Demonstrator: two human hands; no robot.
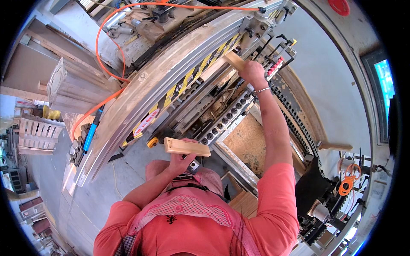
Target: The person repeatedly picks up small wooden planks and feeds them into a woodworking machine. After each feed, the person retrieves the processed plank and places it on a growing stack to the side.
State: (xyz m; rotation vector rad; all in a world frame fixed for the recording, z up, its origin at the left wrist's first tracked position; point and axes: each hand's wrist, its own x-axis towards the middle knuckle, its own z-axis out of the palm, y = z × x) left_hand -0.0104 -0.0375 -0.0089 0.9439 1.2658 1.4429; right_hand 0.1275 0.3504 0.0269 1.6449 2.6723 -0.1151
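Close to my body, my left hand (183, 161) is closed around a short, pale wooden block (186, 147), with the fingers wrapped under and behind it. My right arm stretches far forward over the machine. At its end my right hand (253, 73) grips a second wooden piece (235, 61), whose far end sticks out to the left of the fingers. This piece lies by the end of a longer pale board (214, 71) beside the striped guard; whether the two touch I cannot tell. A row of black rollers (228, 116) runs below my right hand.
A long metal beam with yellow-black striping (183, 83) curves across the machine. An orange hose (99, 55) loops over it. Sawdust fills a framed bed (244, 141) under my right arm. A toothed chain (294, 117) runs at the right. A slatted wooden crate (40, 133) stands left.
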